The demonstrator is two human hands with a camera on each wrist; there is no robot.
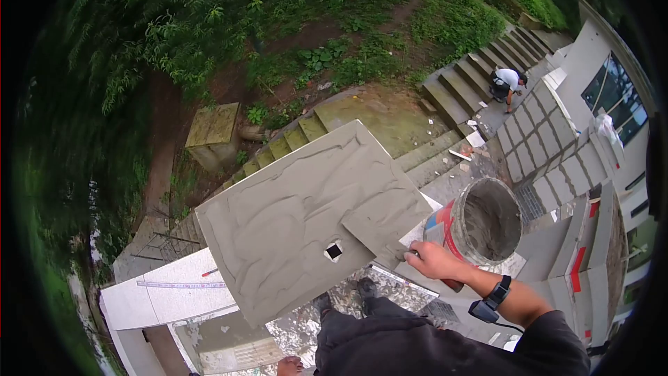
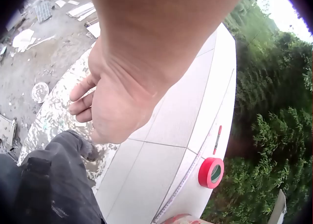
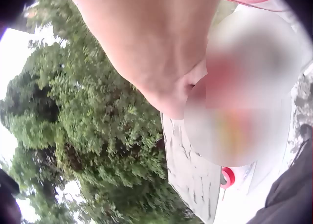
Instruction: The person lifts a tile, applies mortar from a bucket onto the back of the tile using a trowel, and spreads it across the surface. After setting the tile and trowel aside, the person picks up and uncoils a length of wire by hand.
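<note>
In the head view a large slab (image 1: 271, 237) lies tilted across the middle, its upper face spread with wet grey mortar in ridges and swirls. A small dark square with a pale edge (image 1: 334, 251) shows through the mortar. My right hand (image 1: 435, 262) grips a plastering trowel, whose broad blade (image 1: 381, 226) lies flat over the slab's right part. Beside that hand stands a bucket (image 1: 456, 226) with grey mortar inside. My left hand (image 2: 117, 104) hangs with loosely bent fingers and holds nothing. A blurred patch hides the right fingers in the right wrist view.
White panels (image 2: 156, 165) form a ledge bearing red tape (image 2: 205, 173), a red pen (image 2: 217, 140) and a measuring strip (image 1: 177, 284). Mortar splashes cover the surface underfoot (image 1: 306, 334). Beyond are steps (image 1: 459, 90), where another person (image 1: 508, 83) crouches, and greenery.
</note>
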